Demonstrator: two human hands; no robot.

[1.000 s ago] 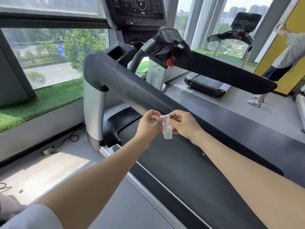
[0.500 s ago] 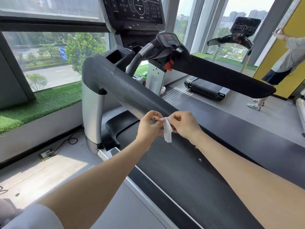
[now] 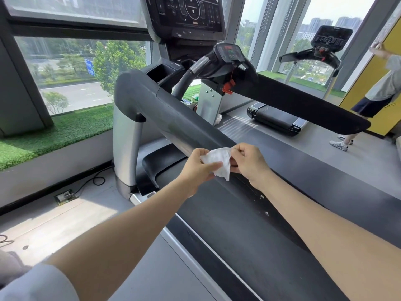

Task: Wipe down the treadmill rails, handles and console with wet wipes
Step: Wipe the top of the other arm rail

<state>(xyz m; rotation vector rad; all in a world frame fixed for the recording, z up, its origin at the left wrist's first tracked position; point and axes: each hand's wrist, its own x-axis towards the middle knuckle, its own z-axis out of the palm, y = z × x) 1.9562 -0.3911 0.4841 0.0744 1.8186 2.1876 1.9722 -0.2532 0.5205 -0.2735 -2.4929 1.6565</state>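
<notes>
Both hands are meeting just in front of the left rail (image 3: pixel 173 118), slightly right of the view's centre. The left hand (image 3: pixel 199 168) is pinching the wipe (image 3: pixel 219 159) with thumb and curled fingers at its 9 o'clock edge; the right hand (image 3: pixel 249 161) is pinching the 3 o'clock edge. The wipe is looking white, damp and crumpled, partly spread, one corner hanging down. The console (image 3: pixel 191 16) is sitting at 12 o'clock, the right rail (image 3: pixel 299 101) at 2 o'clock.
</notes>
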